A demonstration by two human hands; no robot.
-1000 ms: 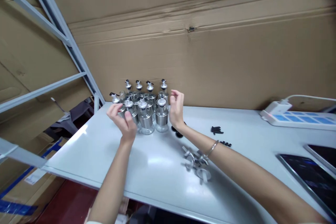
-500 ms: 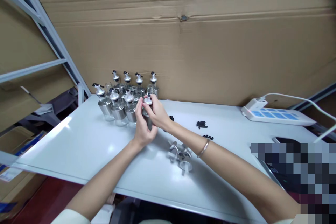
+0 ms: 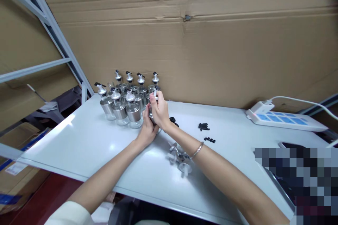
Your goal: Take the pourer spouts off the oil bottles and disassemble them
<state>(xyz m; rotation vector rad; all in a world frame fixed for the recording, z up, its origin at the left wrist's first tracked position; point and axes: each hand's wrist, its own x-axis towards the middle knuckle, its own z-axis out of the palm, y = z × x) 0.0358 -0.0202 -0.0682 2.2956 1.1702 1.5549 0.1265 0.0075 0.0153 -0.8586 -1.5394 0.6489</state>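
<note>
A glass oil bottle (image 3: 151, 113) with a metal band stands between my hands, mostly covered by them. My left hand (image 3: 148, 126) is wrapped round its body. Around the silvery pour spout (image 3: 155, 93) at its top, the fingers of my right hand (image 3: 160, 110) are closed. Just left of my hands, several like bottles (image 3: 133, 112) with metal spouts and black flip levers stand close together; some behind seem to lack spouts. Below my right wrist lie loose metal spout tops (image 3: 185, 168), slightly blurred. Black round pieces (image 3: 173, 121) sit behind my right wrist, partly hidden.
Small black levers (image 3: 204, 126) and little black parts (image 3: 210, 140) lie on the white table (image 3: 105, 158) to the right. A power strip (image 3: 285, 119) with a plugged-in white charger is at the back right. Cardboard (image 3: 211, 59) walls the rear; a metal frame (image 3: 58, 38) rises at left.
My right hand has shifted from cupping the bottle's side to gripping its spout from above. Both hands and the bottle have moved slightly right; the view has shifted a little.
</note>
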